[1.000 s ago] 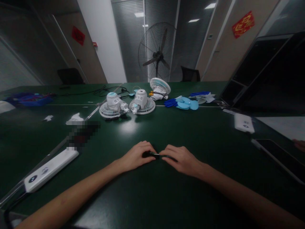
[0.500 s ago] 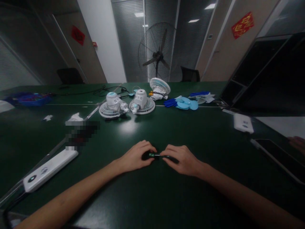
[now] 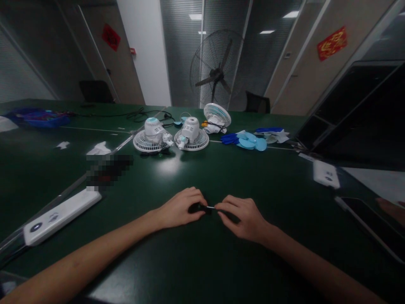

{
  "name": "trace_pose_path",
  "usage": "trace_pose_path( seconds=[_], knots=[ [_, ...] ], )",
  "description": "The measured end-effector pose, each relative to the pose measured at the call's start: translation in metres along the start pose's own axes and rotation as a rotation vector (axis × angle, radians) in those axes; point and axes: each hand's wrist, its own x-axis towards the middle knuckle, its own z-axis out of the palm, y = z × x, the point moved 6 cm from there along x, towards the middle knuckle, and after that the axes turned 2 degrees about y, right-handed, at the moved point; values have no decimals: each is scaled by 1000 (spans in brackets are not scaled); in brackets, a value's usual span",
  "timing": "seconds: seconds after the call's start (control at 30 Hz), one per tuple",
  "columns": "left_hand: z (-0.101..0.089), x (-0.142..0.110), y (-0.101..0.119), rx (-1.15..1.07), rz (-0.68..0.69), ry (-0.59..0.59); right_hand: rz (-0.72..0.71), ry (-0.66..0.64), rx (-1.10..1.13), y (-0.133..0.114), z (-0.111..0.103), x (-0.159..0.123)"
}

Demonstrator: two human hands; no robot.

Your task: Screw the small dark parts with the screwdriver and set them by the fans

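My right hand [image 3: 242,215] is closed around the dark handle of a small screwdriver [image 3: 229,214]. Its thin metal shaft points left. Against the tip, my left hand [image 3: 182,207] pinches a small black part [image 3: 196,207] between thumb and fingers. Most of that part is hidden by the fingers, so I cannot tell its kind. Both hands rest low over the green table [image 3: 177,261], close together. Beyond them lie two white fans [image 3: 152,135] face down, side by side.
A third fan [image 3: 217,118] leans behind. Light-blue fan blades [image 3: 251,141] and blue gloves [image 3: 229,138] lie right of it. A white power strip [image 3: 61,215] is at left; a phone-like dark slab [image 3: 370,223] and white box [image 3: 325,174] at right. Another person's hand [image 3: 392,211] shows at the right edge.
My view has shifted and tilted slightly. The green spot on the part in my left hand no longer shows. My right hand sits slightly lower and further right, still holding the screwdriver.
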Motion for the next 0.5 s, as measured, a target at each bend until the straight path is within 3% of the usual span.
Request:
trace_pose_path(
  seconds=[0.23, 0.5],
  knots=[
    [1, -1, -1, 0, 28, 17, -66, -52, -81, -4, 6, 3],
    [-9, -10, -14, -70, 58, -48, 40, 196, 61, 13, -18, -8]
  ],
)
